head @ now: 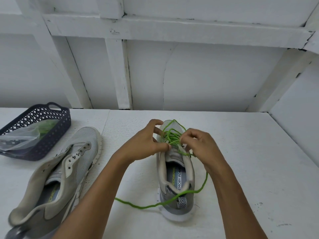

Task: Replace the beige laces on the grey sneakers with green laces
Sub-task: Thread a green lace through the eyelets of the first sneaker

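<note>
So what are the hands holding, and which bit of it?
Both the left hand and the right hand pinch the green lace at its crossings on the sneaker; its long end trails loose.

On the laced sneaker (179, 176) the eyelets are buried under the tangled green lace (172, 135), and which strand is pinched in the grip of the left hand (145, 144) or right hand (202, 144) cannot be told. The heel of the unlaced sneaker (77, 152) is cut off at the bottom-left corner. The basket (57, 130) is clipped by the left edge, and the green contents of its plastic bag (17, 138) are blurred.
</note>
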`<control>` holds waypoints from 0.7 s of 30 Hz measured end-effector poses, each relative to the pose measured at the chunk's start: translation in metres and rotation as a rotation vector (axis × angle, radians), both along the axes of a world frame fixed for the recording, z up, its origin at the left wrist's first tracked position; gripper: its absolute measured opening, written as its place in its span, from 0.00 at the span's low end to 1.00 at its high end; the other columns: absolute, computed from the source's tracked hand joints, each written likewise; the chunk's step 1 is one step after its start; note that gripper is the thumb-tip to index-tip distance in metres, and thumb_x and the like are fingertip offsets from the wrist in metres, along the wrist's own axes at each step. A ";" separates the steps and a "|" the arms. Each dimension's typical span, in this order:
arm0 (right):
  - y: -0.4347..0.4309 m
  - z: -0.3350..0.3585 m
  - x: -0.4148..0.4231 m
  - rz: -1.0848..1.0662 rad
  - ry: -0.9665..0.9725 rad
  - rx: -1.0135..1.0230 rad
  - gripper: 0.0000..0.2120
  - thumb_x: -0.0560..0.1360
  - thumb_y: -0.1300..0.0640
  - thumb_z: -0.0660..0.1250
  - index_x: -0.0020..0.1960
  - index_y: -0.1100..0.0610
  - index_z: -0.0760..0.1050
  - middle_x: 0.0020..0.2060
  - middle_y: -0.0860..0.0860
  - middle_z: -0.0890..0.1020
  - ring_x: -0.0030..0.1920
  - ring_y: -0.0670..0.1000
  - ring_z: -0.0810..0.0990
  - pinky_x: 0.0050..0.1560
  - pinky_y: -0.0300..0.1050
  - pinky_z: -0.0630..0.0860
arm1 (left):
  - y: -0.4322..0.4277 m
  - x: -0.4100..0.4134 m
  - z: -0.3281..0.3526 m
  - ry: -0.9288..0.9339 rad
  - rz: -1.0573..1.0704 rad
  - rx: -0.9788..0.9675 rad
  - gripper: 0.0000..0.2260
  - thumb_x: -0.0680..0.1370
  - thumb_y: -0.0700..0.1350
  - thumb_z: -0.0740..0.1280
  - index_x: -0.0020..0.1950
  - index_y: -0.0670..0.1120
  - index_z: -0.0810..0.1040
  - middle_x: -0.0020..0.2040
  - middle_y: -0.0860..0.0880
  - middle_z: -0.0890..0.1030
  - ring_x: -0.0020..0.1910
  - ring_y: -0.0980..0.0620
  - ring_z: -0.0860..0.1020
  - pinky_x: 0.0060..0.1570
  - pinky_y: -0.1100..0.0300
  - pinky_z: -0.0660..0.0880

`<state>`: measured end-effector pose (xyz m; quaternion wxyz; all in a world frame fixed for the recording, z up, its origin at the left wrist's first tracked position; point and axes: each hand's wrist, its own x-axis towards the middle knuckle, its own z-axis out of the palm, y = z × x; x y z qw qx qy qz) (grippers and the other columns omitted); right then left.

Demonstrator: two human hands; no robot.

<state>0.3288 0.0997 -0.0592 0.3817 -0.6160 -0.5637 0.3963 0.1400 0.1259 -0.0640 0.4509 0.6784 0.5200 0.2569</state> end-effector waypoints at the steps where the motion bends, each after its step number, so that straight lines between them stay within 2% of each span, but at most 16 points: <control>1: 0.001 0.003 0.003 -0.063 0.111 0.003 0.10 0.74 0.62 0.64 0.35 0.56 0.75 0.39 0.47 0.84 0.39 0.49 0.81 0.37 0.42 0.72 | 0.000 0.000 0.000 -0.003 0.004 -0.023 0.28 0.74 0.46 0.74 0.69 0.57 0.65 0.58 0.57 0.74 0.39 0.57 0.78 0.45 0.53 0.80; 3: 0.003 0.011 0.008 -0.132 0.533 -0.031 0.11 0.77 0.64 0.59 0.36 0.57 0.69 0.46 0.53 0.86 0.45 0.54 0.84 0.43 0.46 0.78 | -0.001 0.001 0.000 0.009 0.001 -0.044 0.27 0.75 0.46 0.73 0.70 0.57 0.64 0.60 0.57 0.73 0.42 0.56 0.79 0.46 0.53 0.80; 4: 0.003 0.015 0.010 -0.130 0.789 -0.065 0.12 0.78 0.64 0.58 0.36 0.57 0.68 0.45 0.57 0.86 0.45 0.56 0.85 0.47 0.49 0.81 | -0.002 0.001 -0.001 0.008 0.000 -0.048 0.27 0.75 0.46 0.72 0.70 0.57 0.64 0.61 0.57 0.73 0.43 0.57 0.79 0.47 0.53 0.80; 5: 0.003 0.018 0.014 -0.127 0.978 -0.098 0.12 0.79 0.63 0.57 0.36 0.57 0.68 0.40 0.58 0.85 0.40 0.56 0.85 0.46 0.51 0.83 | -0.002 0.002 -0.001 0.002 0.003 -0.051 0.28 0.75 0.46 0.72 0.71 0.57 0.64 0.62 0.57 0.73 0.44 0.57 0.79 0.48 0.52 0.80; 6: 0.002 0.020 0.017 -0.134 1.062 -0.135 0.13 0.79 0.62 0.57 0.36 0.57 0.68 0.31 0.55 0.82 0.31 0.53 0.81 0.37 0.48 0.83 | -0.002 0.001 -0.003 -0.007 0.010 -0.051 0.28 0.75 0.46 0.72 0.71 0.57 0.64 0.63 0.56 0.72 0.45 0.57 0.78 0.49 0.52 0.80; 7: 0.001 0.021 0.021 -0.143 1.032 -0.176 0.13 0.78 0.61 0.57 0.35 0.56 0.67 0.25 0.51 0.74 0.23 0.49 0.72 0.27 0.42 0.76 | -0.001 0.000 -0.004 -0.012 0.020 -0.049 0.29 0.75 0.46 0.73 0.72 0.57 0.64 0.64 0.56 0.71 0.46 0.58 0.78 0.49 0.53 0.80; 8: 0.002 0.021 0.026 -0.141 0.895 -0.202 0.12 0.78 0.61 0.59 0.35 0.55 0.66 0.23 0.49 0.66 0.21 0.47 0.62 0.22 0.38 0.66 | -0.001 -0.001 -0.005 -0.010 0.028 -0.041 0.30 0.75 0.46 0.73 0.73 0.57 0.63 0.66 0.56 0.70 0.48 0.59 0.78 0.49 0.53 0.80; 9: 0.002 0.020 0.030 -0.102 0.673 -0.213 0.11 0.77 0.60 0.61 0.36 0.55 0.67 0.23 0.48 0.62 0.22 0.46 0.57 0.21 0.36 0.58 | 0.000 -0.002 -0.006 -0.004 0.033 -0.031 0.32 0.75 0.46 0.73 0.74 0.57 0.62 0.67 0.56 0.69 0.50 0.61 0.77 0.49 0.55 0.79; 11: -0.001 0.017 0.033 0.100 0.161 -0.207 0.08 0.77 0.56 0.67 0.40 0.56 0.74 0.24 0.45 0.65 0.23 0.45 0.58 0.23 0.37 0.56 | 0.002 -0.004 -0.008 0.000 0.034 -0.017 0.36 0.73 0.47 0.75 0.76 0.58 0.59 0.69 0.57 0.67 0.54 0.63 0.74 0.50 0.60 0.76; 13: -0.005 0.016 0.030 0.291 -0.154 -0.162 0.06 0.73 0.53 0.73 0.42 0.55 0.81 0.26 0.41 0.75 0.26 0.41 0.69 0.30 0.35 0.65 | 0.003 -0.004 -0.007 -0.001 0.027 -0.020 0.38 0.72 0.49 0.76 0.76 0.59 0.59 0.70 0.57 0.66 0.55 0.63 0.74 0.47 0.65 0.73; 15: -0.005 0.020 0.030 0.300 -0.219 -0.073 0.05 0.72 0.53 0.75 0.40 0.53 0.83 0.30 0.40 0.80 0.31 0.37 0.75 0.39 0.35 0.70 | 0.002 -0.005 -0.007 0.001 0.017 -0.028 0.41 0.68 0.53 0.76 0.76 0.59 0.60 0.70 0.57 0.67 0.56 0.63 0.74 0.49 0.64 0.74; 19: -0.007 0.033 0.042 0.329 -0.313 -0.077 0.09 0.77 0.54 0.69 0.39 0.54 0.81 0.28 0.45 0.78 0.28 0.40 0.70 0.37 0.38 0.66 | 0.002 -0.009 -0.008 0.026 0.018 -0.042 0.40 0.64 0.57 0.72 0.75 0.62 0.60 0.68 0.58 0.67 0.57 0.63 0.73 0.56 0.56 0.76; 20: -0.007 0.036 0.045 0.325 -0.259 -0.063 0.09 0.78 0.55 0.67 0.40 0.55 0.80 0.30 0.45 0.79 0.30 0.42 0.72 0.39 0.41 0.67 | 0.003 -0.011 -0.009 0.030 0.021 -0.045 0.41 0.65 0.57 0.73 0.75 0.62 0.60 0.68 0.58 0.67 0.57 0.63 0.73 0.56 0.56 0.76; 21: -0.007 0.036 0.047 0.304 -0.105 -0.036 0.09 0.79 0.56 0.65 0.40 0.57 0.78 0.35 0.45 0.82 0.36 0.45 0.77 0.42 0.44 0.70 | 0.003 -0.011 -0.009 0.031 0.024 -0.045 0.41 0.65 0.57 0.73 0.75 0.61 0.60 0.69 0.58 0.67 0.58 0.63 0.72 0.55 0.57 0.75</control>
